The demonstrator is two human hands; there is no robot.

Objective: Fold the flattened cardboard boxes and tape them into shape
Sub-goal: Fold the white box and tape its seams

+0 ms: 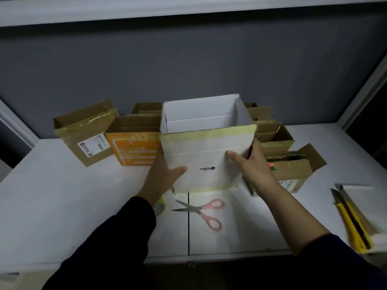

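A white cardboard box [206, 147], formed and open at the top, stands at the middle of the white table, with yellowish tape along its upper and lower front edges. My left hand [162, 174] holds its lower left side, thumb across the front face. My right hand [251, 164] grips its right corner, thumb on the front and fingers round the side. A roll of tape [160, 206] peeks out beside my left wrist, mostly hidden.
Pink-handled scissors [204, 211] lie in front of the box. Yellow utility knives [351, 218] rest on white sheets at the right edge. An orange box [134, 149] and brown boxes [85, 130] stand left; more brown boxes [293, 164] crowd the right, against a grey wall.
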